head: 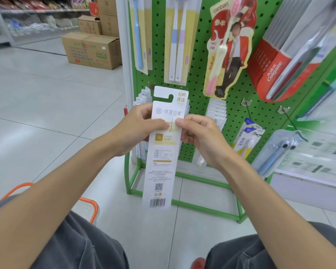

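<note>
White cardboard, print facing you: the toothbrush pack stands upright between your hands, in front of the lower left corner of the green pegboard rack. Its long axis runs straight up and down, with the hanger tab at the top and the barcode end down toward your knees. Your left hand pinches the left edge and your right hand the right edge. Both are curled round the upper third, thumbs nearly meeting on the face. Neither hand is nearer, and most of the pack's length lies below them. If it goes onto the rack, I judge the tab must lead, toward the row of like packs just behind.
</note>
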A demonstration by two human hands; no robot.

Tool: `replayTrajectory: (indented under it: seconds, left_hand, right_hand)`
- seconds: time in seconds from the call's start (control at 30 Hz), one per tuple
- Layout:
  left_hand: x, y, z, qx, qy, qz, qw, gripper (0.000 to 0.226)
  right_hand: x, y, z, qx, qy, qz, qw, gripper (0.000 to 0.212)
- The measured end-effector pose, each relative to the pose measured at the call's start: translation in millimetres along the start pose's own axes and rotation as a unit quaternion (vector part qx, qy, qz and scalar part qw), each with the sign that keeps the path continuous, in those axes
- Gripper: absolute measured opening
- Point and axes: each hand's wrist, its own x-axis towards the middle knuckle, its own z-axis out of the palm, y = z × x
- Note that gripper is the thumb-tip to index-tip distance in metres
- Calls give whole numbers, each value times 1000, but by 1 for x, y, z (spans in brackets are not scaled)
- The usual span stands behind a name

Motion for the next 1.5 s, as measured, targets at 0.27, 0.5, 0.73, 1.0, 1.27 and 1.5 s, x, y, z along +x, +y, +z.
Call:
replayTrajectory:
  seconds: [0.27,0.5,0.73,1.0,1.27,1.5]
  left_hand:
    - [-15,14,10,41,-42,93,994,20]
    - [-14,13,9,58,-47,96,993,25]
    - [-12,9,8,86,-42,71,993,25]
    - [1,-9,-11,18,-225,-102,969,60]
    - [4,-30,3,183,-64,-16,981,38]
    - [9,-33,-11,251,-22,-7,968,40]
  right_hand:
    - [-16,-15,-24,34,-108,28,993,27]
    - [-17,-15,-24,23,-118,33,992,30]
    - [-18,-15,-20,17,-101,36,994,13]
    - [-12,-10,-16,170,-45,57,983,10]
    - [-10,-9,-14,278,-23,122,953,52]
    - [-3,-8,-25,216,184,140,949,11]
